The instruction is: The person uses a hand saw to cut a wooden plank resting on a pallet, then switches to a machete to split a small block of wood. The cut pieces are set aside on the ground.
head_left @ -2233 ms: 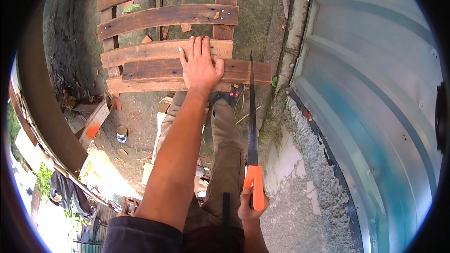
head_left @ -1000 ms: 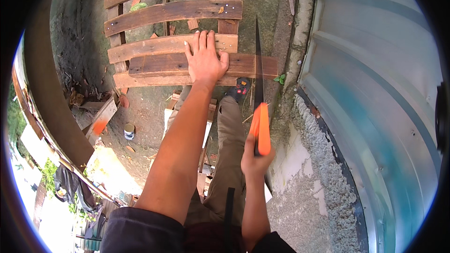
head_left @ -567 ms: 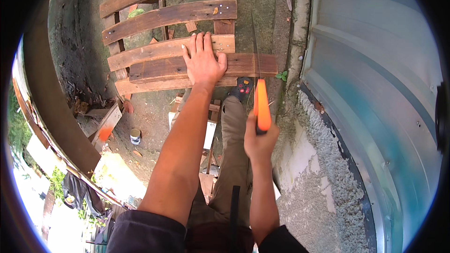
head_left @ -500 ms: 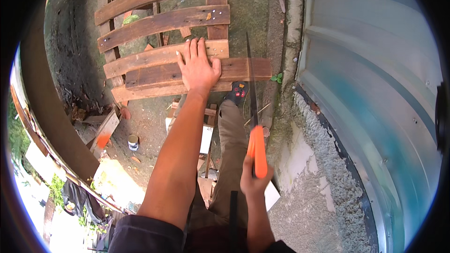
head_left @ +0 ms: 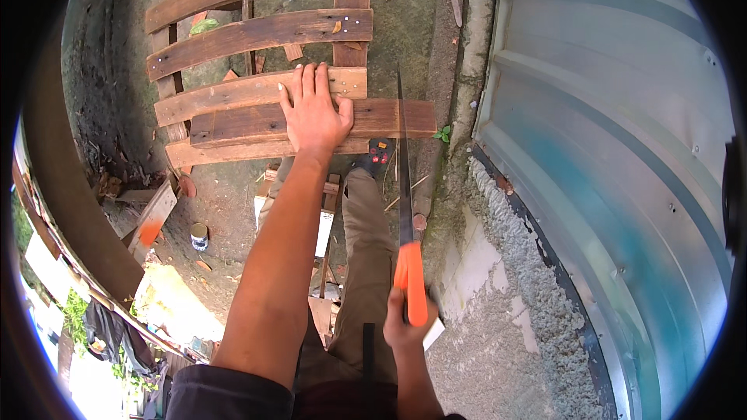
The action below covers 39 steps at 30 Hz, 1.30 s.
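A loose dark wooden plank (head_left: 249, 124) lies across the near slats of a wooden pallet (head_left: 257, 33), its right end jutting past the pallet's side. My left hand (head_left: 315, 113) presses flat on the plank, fingers stretched over the neighbouring slat. In my right hand (head_left: 406, 328) is the orange handle of a handsaw (head_left: 405, 194). The saw points away from me, and its blade crosses the plank's overhanging right end. Whether the teeth have cut into the wood is too fine to tell.
A corrugated metal sheet wall (head_left: 591, 124) runs along the right, above a rough concrete ledge (head_left: 537, 319). My shoe (head_left: 377, 154) is beside the pallet's near edge. A small can (head_left: 200, 236) stands on the ground to the left, near a board with orange paint (head_left: 153, 218).
My right hand has drawn the handsaw back toward me, so its handle sits lower. My left hand keeps its place on the plank. The whole view has shifted slightly.
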{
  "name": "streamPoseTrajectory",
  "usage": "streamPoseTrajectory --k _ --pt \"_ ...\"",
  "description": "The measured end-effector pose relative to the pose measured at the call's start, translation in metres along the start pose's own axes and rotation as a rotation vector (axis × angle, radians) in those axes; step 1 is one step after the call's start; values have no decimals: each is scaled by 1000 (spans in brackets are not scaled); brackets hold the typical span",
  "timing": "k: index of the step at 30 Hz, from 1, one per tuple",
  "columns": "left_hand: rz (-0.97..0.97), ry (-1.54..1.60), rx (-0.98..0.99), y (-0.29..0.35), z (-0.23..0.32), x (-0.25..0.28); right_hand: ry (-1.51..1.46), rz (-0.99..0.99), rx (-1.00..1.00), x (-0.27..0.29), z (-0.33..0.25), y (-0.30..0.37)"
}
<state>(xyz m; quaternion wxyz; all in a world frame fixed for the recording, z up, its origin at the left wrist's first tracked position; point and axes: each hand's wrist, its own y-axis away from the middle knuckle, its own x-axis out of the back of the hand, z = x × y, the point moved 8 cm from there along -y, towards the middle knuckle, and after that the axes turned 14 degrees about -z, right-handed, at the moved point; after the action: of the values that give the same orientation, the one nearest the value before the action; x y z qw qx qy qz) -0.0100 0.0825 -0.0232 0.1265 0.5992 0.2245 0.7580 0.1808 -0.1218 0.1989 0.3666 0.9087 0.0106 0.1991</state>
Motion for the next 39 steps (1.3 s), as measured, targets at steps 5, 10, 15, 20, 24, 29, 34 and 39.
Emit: streamPoseTrajectory --k 5,10,15,20,24,29,34,39 --pt "-2 5 17 3 -2 -3 -110 6 -52 8 10 -9" --pt "38 9 -24 3 7 -1 -149 79 -10 -21 11 -142" --pt "16 18 22 1 -3 1 -105 -16 -2 7 29 37" --pt "32 19 2 3 2 2 -287 23 -85 -6 32 -60" --pt "13 -4 -10 11 4 -3 -133 44 -50 -19 16 -140" --pt "42 12 16 4 -2 3 8 -36 13 10 9 28" --pt "61 17 -14 6 5 1 -182 9 -69 -8 38 -41" --pt "58 8 -22 8 3 0 -211 2 -68 -13 14 -110"
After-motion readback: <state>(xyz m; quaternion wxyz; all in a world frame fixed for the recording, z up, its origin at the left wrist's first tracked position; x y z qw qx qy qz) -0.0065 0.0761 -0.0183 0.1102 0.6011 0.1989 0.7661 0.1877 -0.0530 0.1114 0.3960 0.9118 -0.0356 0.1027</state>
